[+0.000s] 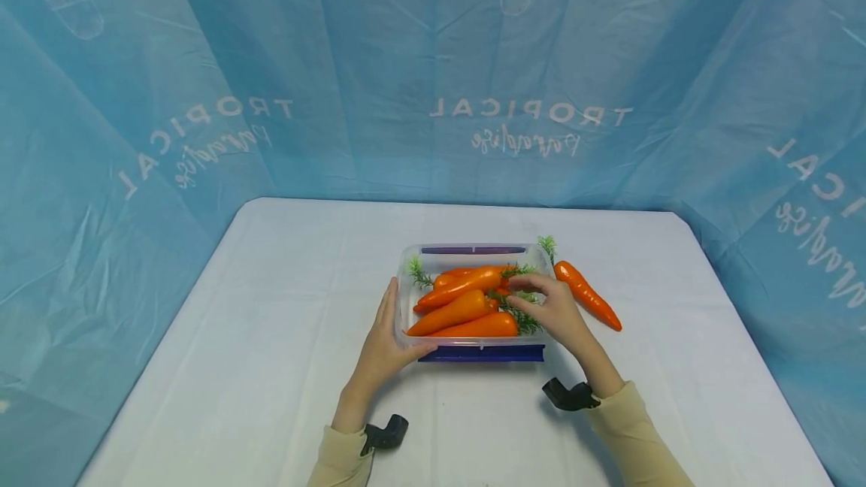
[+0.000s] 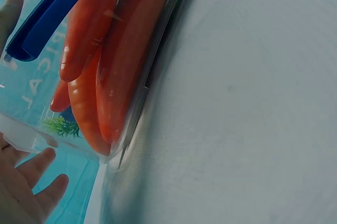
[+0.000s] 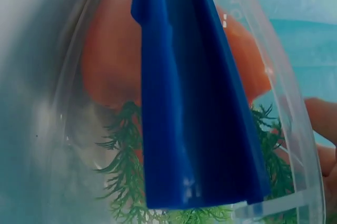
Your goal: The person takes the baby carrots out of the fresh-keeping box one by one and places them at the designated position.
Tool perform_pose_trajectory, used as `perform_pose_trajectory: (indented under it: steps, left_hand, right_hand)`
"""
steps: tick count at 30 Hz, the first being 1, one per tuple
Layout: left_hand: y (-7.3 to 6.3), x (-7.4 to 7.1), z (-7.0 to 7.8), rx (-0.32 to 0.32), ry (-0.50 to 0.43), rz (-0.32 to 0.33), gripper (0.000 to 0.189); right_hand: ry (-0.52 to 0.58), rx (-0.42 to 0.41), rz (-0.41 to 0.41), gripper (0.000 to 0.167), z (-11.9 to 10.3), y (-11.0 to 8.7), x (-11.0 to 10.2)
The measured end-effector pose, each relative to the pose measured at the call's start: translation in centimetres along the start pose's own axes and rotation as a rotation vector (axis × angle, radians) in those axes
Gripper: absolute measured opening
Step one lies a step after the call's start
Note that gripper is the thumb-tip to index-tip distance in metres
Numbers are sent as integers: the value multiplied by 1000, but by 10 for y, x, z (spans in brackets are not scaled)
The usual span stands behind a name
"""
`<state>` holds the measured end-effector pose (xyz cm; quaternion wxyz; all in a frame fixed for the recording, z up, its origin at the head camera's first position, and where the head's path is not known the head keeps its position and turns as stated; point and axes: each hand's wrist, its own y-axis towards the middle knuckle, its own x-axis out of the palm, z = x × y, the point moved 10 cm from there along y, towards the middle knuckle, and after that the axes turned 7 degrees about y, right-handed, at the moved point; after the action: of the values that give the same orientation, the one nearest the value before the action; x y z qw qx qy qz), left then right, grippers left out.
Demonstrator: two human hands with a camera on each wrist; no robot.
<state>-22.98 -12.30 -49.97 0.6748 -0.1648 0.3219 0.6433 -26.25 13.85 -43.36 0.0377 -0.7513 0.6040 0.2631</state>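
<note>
A clear plastic box point(image 1: 404, 322) with blue clips point(image 1: 482, 353) holds several orange carrots point(image 1: 460, 311) with green leafy tops. My left hand point(image 1: 383, 348) lies along the left side of the box, its thumb at the near left corner. In the left wrist view its fingers point(image 2: 48, 195) are spread beside the end wall. My right hand point(image 1: 553, 310) reaches over the right rim, fingertips bent loosely above the leafy tops, with a gap between thumb and forefinger. Another carrot point(image 1: 587, 295) lies on the table just right of the box.
The box stands on a white-covered table point(image 1: 284, 307). Blue printed curtains point(image 1: 379, 43) hang behind it and along both sides. A black wrist camera point(image 1: 386, 433) sits on the left wrist and another black camera point(image 1: 570, 395) on the right.
</note>
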Motion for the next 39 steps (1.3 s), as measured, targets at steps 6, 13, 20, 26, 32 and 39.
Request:
perform_pose_trajectory:
  steps: [6, 13, 20, 26, 32, 39]
  left_hand:
    - [0, 0, 0, -13, -7, -13, 118]
    - [-2, 1, -2, -18, -4, -3, 118]
    - [-5, 2, -3, -23, -17, -11, 117]
    - [-5, 2, -2, -12, -20, -8, 117]
    - [-5, 3, -3, -19, -7, -12, 117]
    - [-1, 2, -2, -17, 0, -6, 116]
  right_hand:
    - [-47, -10, -69, 35, 0, -1, 7]
    - [-122, -141, -86, 41, -6, -6, 12]
    - [-84, -195, -165, 37, -8, -9, 20]
    - [-56, -152, -220, 36, -4, -9, 24]
    - [-65, -108, -239, 29, 1, -10, 24]
    - [-115, -79, -297, 36, 2, -8, 27]
